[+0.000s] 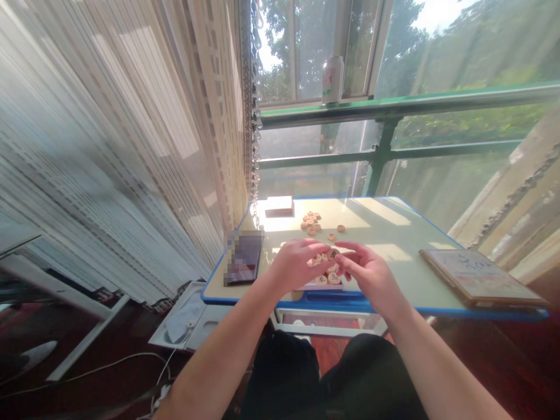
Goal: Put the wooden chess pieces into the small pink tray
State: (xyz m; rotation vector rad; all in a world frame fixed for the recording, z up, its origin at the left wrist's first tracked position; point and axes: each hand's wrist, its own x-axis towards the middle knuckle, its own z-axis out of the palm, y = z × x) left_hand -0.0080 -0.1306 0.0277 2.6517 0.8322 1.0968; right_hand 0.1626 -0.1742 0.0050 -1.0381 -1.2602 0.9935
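Several round Chinese chess pieces [334,278] with dark characters lie in a shallow white box [317,287] close to the table's near edge. My right hand [371,271] pinches one chess piece [333,255] between thumb and fingers just above the box. From the other side my left hand [295,262] reaches over the box, fingers stretched out and thumb apart. Its fingertips are near the held piece; whether they touch it I cannot tell. Both hands hide part of the box. Farther back sits a loose cluster of chess pieces [310,221], with single pieces [340,228] beside it.
On the table [385,233] are a dark tablet-like object [245,259] at left, a small white box [279,205] at the back and a flat framed board [479,274] at right. Sheer curtains [131,116] hang at left. A can [333,80] stands on the window rail.
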